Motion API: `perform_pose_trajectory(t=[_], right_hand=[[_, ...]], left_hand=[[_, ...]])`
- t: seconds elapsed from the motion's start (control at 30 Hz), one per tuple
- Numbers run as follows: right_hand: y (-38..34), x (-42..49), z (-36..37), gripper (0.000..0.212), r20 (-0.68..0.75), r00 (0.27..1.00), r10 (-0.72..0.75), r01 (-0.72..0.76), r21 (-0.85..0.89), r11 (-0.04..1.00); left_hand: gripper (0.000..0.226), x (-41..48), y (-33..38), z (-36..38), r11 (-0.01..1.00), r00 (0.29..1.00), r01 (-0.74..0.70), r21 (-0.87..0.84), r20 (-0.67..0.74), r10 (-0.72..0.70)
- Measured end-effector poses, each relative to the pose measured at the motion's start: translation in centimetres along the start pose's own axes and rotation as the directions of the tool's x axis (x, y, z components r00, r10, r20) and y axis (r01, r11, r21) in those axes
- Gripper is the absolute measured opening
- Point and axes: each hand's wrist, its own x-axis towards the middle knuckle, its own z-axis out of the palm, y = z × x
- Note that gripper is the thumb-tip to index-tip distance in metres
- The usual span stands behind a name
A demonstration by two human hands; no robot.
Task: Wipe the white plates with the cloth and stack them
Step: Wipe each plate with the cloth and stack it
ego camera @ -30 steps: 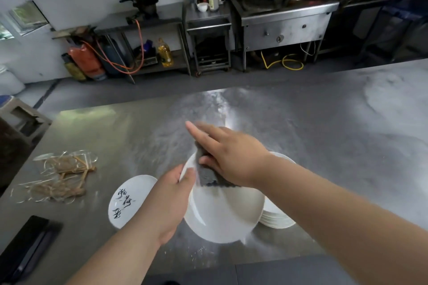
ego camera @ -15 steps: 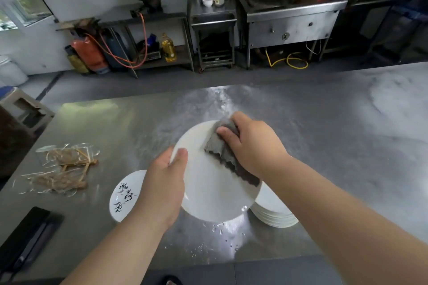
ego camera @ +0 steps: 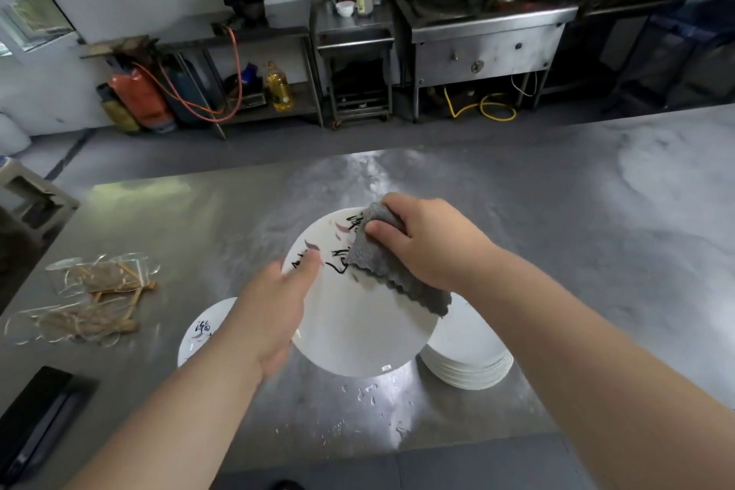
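- Plate [ego camera: 358, 330], head view: tilted above steel table [ego camera: 596, 251], left hand [ego camera: 270, 314] gripping its left rim; inked face now up, plain white half a second ago.
- Grey cloth [ego camera: 382, 267]: clutched by right hand [ego camera: 429, 243], pressed on upper rim; second side likely being wiped.
- Plate stack [ego camera: 473, 362] right, lone plate [ego camera: 203, 330] left; way to either looks free.

The held plate [ego camera: 358, 334] is hanging over the near middle of the table [ego camera: 557, 251], with the left hand [ego camera: 274, 310] gripping its left rim and the right hand [ego camera: 429, 243] pressing the cloth [ego camera: 382, 267] onto its far right part. The stack of plates [ego camera: 471, 364] is sitting just right of it, and the lone plate [ego camera: 199, 336] just left, partly under the left wrist. The wrapped bundles [ego camera: 87, 298] are lying farther left, and the flat case [ego camera: 35, 422] is lying nearer, at the left edge.
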Motion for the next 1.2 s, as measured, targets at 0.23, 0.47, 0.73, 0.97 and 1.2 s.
perform_pose_trajectory(t=[0.23,0.47,0.73,0.97,1.2], right_hand=[[0.2,-7.4,6.5,0.036,0.006,0.867,0.499,-0.477,0.304,0.825],[0.5,-2.1,3.0,0.037,-0.132,0.955,0.266,-0.236,0.209,0.949],[1.9,-4.2,2.8,0.034,0.009,0.951,0.308,-0.300,0.256,0.919],[-0.4,-1.8,1.1,0.035,-0.083,0.987,0.137,-0.132,0.064,0.989],[0.6,-6.2,4.6,0.038,0.010,0.910,0.414,-0.405,0.236,0.884]], left_hand=[[0.027,-0.4,-3.0,0.8,0.996,0.978,-0.065,-0.058,-0.202,0.052],[0.024,-0.7,-2.3,2.2,0.987,0.960,-0.117,-0.106,-0.268,0.085],[0.028,0.7,-1.8,-0.5,0.988,0.996,0.055,-0.144,0.078,-0.044],[0.033,1.3,-2.3,0.9,0.977,0.976,-0.197,0.077,-0.082,0.203],[0.023,0.6,-4.0,0.9,0.987,0.970,-0.120,0.107,-0.197,0.139]])
